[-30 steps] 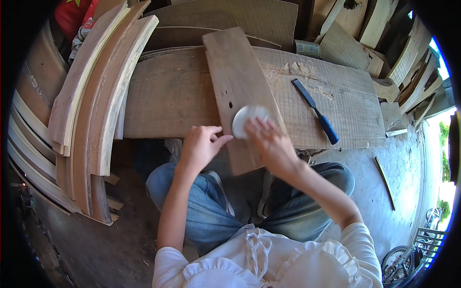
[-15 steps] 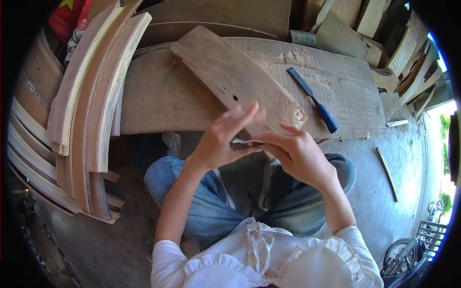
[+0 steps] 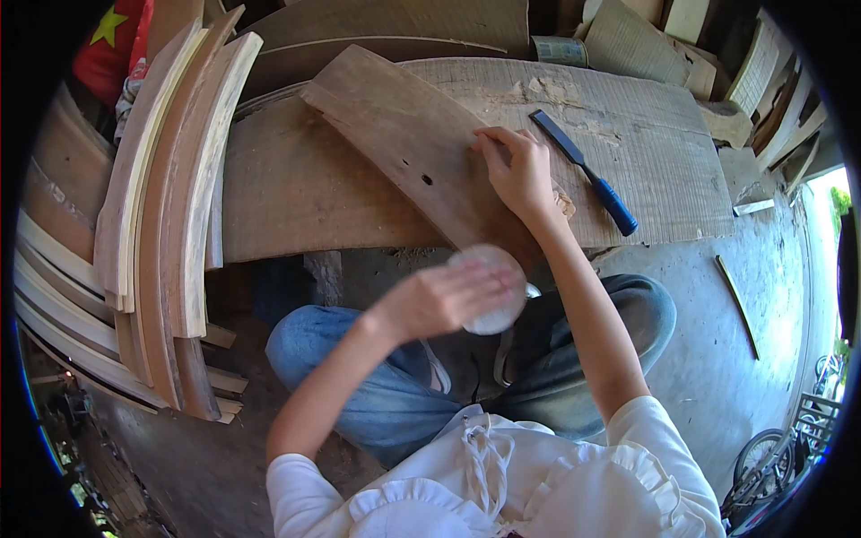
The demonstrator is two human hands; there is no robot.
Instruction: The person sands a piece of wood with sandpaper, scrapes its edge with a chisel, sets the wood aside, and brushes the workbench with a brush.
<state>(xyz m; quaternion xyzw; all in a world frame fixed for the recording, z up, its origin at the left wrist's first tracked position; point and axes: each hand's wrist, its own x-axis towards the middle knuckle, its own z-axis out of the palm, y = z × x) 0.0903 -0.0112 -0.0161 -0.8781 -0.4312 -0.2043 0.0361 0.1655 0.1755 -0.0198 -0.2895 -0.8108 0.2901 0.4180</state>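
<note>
A round, pale disc (image 3: 502, 309) is in my left hand (image 3: 435, 300), whose fingers lie across it, smeared by motion; the disc's material is hard to make out. Both are just short of the near end of a brown wooden board (image 3: 386, 117) that has a dark hole in it. Over the right edge of that board is my right hand (image 3: 523, 175), fingers bent and drawn together; whether something is between the fingertips is hidden. To its right lies a chisel (image 3: 587, 175) with a blue handle.
Beneath the board is a wide, rough wooden plank (image 3: 664, 152). Curved wood strips (image 3: 170, 179) are stacked on the left. A tin can (image 3: 560, 51) and wood offcuts stand behind. On the concrete floor at right lies a thin stick (image 3: 737, 307), with a bicycle (image 3: 767, 462) farther off.
My hands, together before, are now apart. The right hand has moved up over the board; the left has dropped lower with the disc, now seen face-on. The chisel stays put.
</note>
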